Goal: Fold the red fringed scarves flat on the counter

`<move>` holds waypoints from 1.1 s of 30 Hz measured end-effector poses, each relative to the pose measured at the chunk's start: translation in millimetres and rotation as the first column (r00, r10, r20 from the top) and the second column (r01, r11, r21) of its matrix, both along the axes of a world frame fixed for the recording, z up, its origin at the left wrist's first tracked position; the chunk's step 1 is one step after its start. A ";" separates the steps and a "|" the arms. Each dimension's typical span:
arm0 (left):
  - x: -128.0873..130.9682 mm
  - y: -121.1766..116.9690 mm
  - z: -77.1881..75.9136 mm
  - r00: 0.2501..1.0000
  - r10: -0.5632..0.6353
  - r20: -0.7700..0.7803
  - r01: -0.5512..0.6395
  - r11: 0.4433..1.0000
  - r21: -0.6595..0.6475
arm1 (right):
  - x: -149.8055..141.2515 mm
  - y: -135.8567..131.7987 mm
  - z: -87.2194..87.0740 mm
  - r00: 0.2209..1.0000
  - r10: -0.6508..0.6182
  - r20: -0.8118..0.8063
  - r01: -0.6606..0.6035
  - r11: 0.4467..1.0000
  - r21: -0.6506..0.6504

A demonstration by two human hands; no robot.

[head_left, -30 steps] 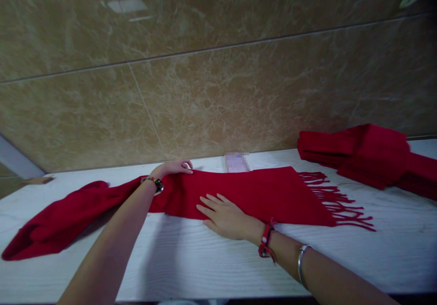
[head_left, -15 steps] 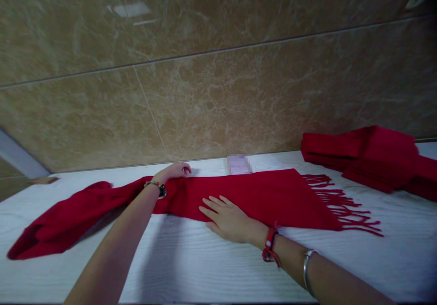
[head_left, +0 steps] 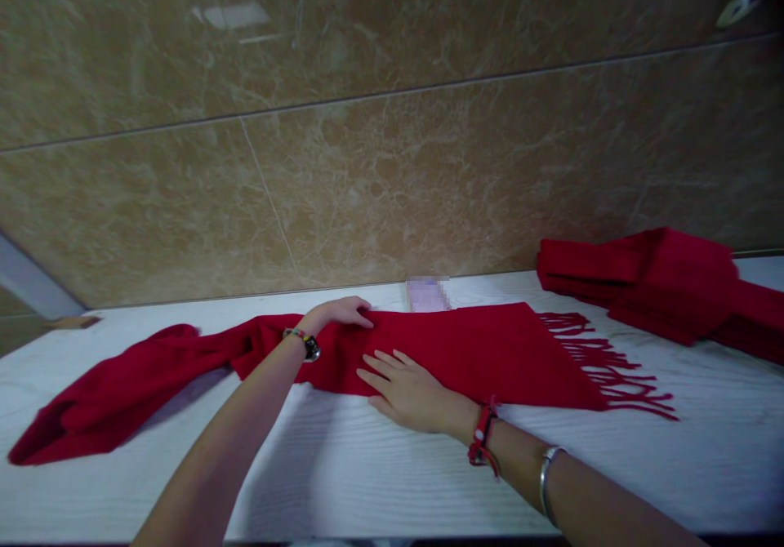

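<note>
A red scarf (head_left: 483,351) lies lengthwise along the white table, its fringed end at the right spread flat and its left part bunched and twisted. My right hand (head_left: 407,392) rests flat on the smooth middle stretch, fingers spread, holding nothing. Near the scarf's far edge, my left hand (head_left: 343,312) touches the cloth with its fingers loosely bent and apart, with no cloth pinched in view. Beneath my left forearm the fabric is creased.
A second red cloth (head_left: 661,282), folded in a pile, lies at the right by the marble-patterned wall (head_left: 392,180). A small pale blurred item (head_left: 427,295) sits between scarf and wall. A brown block (head_left: 72,322) is at the far left of the white table (head_left: 380,482).
My left hand has slid to the right along the scarf's far edge, nearer my right hand. The right hand stays in place on the cloth.
</note>
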State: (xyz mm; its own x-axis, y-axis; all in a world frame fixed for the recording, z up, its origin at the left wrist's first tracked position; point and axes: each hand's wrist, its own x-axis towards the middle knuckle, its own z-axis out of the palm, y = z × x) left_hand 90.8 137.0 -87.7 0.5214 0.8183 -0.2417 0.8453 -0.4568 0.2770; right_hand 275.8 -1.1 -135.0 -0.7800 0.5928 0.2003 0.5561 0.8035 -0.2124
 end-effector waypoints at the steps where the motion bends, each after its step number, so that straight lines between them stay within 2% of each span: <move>1: 1.3 2.8 6.1 1.000 -0.017 -0.004 0.017 0.999 -0.033 | -0.1 0.1 -0.2 1.000 -0.001 -0.002 0.001 1.000 0.004; 4: 6.4 9.2 19.1 0.999 -0.040 -0.030 0.036 0.993 -0.112 | -0.5 0.3 -0.7 1.000 -0.001 -0.010 0.001 1.000 0.022; 7: 12.1 12.4 20.5 0.995 -0.014 -0.097 0.001 0.991 -0.135 | -0.7 0.3 -1.0 1.000 -0.001 -0.018 0.001 0.999 0.034; 10: 14.8 13.3 16.1 0.993 0.009 -0.116 -0.021 0.994 -0.106 | -0.9 0.4 -1.3 1.000 -0.002 -0.025 0.003 0.999 0.039; 16: 10.3 16.8 10.6 0.998 0.005 -0.060 -0.009 0.997 -0.079 | -1.1 1.0 -2.2 1.000 0.000 -0.024 0.001 0.999 0.033; 22: 10.3 28.8 -9.6 0.998 0.068 0.004 -0.068 0.998 0.012 | -1.1 0.0 -0.3 1.000 -0.009 -0.022 0.009 1.000 0.024; 25: 6.6 31.1 -13.3 0.998 0.067 0.007 -0.067 0.998 -0.010 | -0.5 -1.0 2.3 1.000 -0.012 -0.014 0.012 1.000 0.017; 30: -12.9 24.7 6.6 1.000 0.019 -0.021 -0.022 0.994 -0.110 | 0.6 -1.5 4.0 1.000 -0.007 -0.013 0.007 1.000 0.011; 33: -24.6 18.9 20.6 1.000 0.018 -0.008 -0.019 0.993 -0.114 | 0.5 -1.1 2.4 1.000 -0.003 -0.020 0.003 1.000 0.010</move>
